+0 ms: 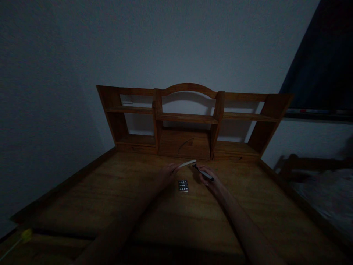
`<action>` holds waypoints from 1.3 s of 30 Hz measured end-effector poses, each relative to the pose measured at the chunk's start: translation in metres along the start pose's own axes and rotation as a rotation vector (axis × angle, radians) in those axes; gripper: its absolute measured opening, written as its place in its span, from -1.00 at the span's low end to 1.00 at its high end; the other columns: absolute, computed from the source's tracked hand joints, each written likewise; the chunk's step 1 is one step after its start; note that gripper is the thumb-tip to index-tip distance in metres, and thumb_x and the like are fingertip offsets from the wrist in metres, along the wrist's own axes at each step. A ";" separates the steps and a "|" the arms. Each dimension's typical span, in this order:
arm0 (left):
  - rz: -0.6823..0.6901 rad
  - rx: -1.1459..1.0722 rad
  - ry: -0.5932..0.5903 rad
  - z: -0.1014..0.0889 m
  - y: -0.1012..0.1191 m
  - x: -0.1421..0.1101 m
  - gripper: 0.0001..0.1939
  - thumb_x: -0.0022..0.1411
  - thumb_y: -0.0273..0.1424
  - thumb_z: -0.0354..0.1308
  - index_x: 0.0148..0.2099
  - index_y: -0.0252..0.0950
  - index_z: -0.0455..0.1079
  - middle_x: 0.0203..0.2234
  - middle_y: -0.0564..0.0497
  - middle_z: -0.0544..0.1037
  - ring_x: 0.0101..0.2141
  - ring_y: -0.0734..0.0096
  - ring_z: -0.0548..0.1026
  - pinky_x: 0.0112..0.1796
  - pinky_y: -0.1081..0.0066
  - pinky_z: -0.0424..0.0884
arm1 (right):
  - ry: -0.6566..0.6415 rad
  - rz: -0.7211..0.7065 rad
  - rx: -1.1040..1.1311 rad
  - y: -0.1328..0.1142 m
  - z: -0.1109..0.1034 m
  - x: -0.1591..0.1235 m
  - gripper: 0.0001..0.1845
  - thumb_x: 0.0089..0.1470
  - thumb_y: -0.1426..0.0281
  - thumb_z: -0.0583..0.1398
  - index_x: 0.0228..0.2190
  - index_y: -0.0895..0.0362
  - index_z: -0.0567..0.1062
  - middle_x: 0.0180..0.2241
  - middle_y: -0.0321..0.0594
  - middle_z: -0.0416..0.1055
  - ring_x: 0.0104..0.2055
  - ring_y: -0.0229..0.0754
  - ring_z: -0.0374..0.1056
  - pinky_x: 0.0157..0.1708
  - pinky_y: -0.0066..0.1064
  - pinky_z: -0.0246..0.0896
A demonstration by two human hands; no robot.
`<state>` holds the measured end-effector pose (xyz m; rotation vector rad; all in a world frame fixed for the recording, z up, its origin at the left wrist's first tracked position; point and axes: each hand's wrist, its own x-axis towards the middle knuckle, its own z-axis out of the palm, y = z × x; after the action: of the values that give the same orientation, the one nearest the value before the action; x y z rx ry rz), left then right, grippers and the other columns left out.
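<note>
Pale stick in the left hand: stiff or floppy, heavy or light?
The pale stick is probably stiff: it juts from the left hand without visible droop. Likely light, being slim and held near one end. Too dim to judge how slippery.

The slim stick (pixel 187 163) toward the desk's back edge is off-white. Nearer the right edge, the razor-like tool (pixel 205 174) pairs black with pale grey. The small flat pack (pixel 183 185) is black, patterned with rows of whitish marks. Honey-brown wood with faint grain streaks colours the desk (pixel 171 224); the shelf unit (pixel 187 118) along its back edge is redder brown. By the front left corner, a small blurred object (pixel 27 235) is yellow. The wall (pixel 176 44) is blue-grey, the curtain (pixel 325 55) dark navy.
</note>
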<state>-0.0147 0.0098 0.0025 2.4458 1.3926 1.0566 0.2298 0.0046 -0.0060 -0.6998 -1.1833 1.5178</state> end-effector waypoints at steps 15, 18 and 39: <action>0.029 -0.026 -0.013 -0.001 0.002 -0.001 -0.61 0.37 -0.23 -0.17 0.11 -0.11 0.35 -0.14 -0.02 0.53 -0.15 0.34 0.48 -0.09 0.34 0.39 | 0.014 0.010 -0.019 0.003 -0.003 0.003 -0.67 -0.01 0.22 0.21 -0.26 0.20 0.46 -0.72 -0.35 0.31 -0.78 -0.38 0.06 -0.83 -0.56 -0.21; 0.023 -0.017 -0.004 -0.002 0.002 0.000 -0.61 0.37 -0.23 -0.17 0.13 -0.12 0.33 -0.17 -0.02 0.54 -0.18 0.33 0.49 -0.12 0.34 0.40 | 0.014 0.009 -0.016 0.002 -0.003 0.001 -0.66 -0.01 0.22 0.21 -0.25 0.21 0.46 -0.72 -0.35 0.30 -0.78 -0.38 0.05 -0.83 -0.56 -0.21; 0.018 -0.074 -0.003 -0.009 0.002 -0.002 -0.62 0.36 -0.21 -0.14 0.11 -0.10 0.35 -0.16 -0.01 0.53 -0.18 0.34 0.49 -0.13 0.35 0.40 | 0.022 0.000 -0.017 0.003 -0.008 0.006 -0.66 -0.01 0.20 0.22 -0.26 0.19 0.46 -0.76 -0.40 0.25 -0.80 -0.42 -0.03 -0.82 -0.54 -0.31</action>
<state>-0.0193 0.0048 0.0089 2.4108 1.3084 1.0876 0.2337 0.0134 -0.0107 -0.7257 -1.1809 1.4978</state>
